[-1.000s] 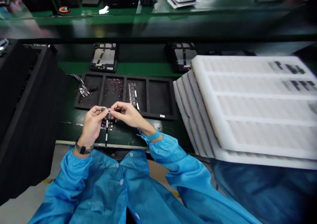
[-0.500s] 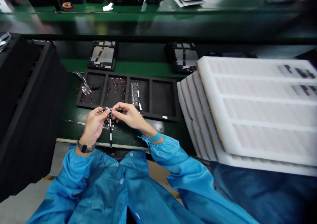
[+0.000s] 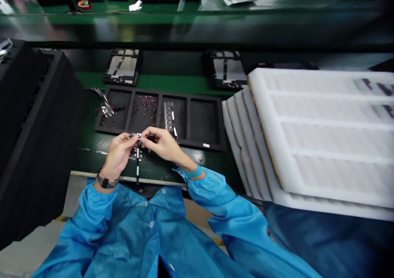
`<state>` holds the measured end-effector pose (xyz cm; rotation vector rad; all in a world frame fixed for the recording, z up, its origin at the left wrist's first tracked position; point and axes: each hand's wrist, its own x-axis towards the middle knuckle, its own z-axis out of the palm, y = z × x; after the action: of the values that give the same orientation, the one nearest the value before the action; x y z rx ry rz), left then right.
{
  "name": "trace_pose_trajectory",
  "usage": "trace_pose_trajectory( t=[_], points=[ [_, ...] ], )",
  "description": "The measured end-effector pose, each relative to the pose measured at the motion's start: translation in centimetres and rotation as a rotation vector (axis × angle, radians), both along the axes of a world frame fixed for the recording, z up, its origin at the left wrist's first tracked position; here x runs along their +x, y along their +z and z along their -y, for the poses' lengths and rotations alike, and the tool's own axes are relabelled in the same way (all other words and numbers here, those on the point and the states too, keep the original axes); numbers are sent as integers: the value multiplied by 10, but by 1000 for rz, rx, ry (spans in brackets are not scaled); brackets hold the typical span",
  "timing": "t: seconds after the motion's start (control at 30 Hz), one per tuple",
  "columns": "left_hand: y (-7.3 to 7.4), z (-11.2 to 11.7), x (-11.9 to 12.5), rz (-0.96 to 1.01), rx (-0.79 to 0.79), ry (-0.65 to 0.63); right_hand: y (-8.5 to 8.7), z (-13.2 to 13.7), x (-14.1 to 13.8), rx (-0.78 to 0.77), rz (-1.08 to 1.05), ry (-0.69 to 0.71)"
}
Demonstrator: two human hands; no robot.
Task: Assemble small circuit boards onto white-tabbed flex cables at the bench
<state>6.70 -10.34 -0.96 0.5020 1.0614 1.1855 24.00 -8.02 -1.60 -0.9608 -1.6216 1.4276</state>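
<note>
While both hands point(image 3: 140, 144) pinch a small flex-cable part point(image 3: 137, 155), black tray point(image 3: 203, 144) just beyond, foam stack point(image 3: 308, 146) right.

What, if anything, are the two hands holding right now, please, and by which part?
Both the left hand and right hand pinch the top end of a small dark electronic part with a hanging black-and-white strip; the strip dangles free below.

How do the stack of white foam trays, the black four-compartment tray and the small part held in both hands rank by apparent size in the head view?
1. stack of white foam trays, though it sits nearer the camera
2. black four-compartment tray
3. small part, pinched between left hand and right hand
</note>
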Motion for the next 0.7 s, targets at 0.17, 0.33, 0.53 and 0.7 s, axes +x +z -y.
trace_pose_trajectory(
  t=[0.17,0.33,0.53,0.7],
  points=[
    [2,0,1,-97,28,-3,0,-1,3,22,60,-2],
    [0,0,2,-175,36,-11,-1,-5,8,-142,-22,116],
    [-1,0,3,-34,-30,-60,-3,-11,11,-272,-152,168],
    [-2,0,6,-28,-46,-64,0,-11,13,-275,-162,174]
  ],
)
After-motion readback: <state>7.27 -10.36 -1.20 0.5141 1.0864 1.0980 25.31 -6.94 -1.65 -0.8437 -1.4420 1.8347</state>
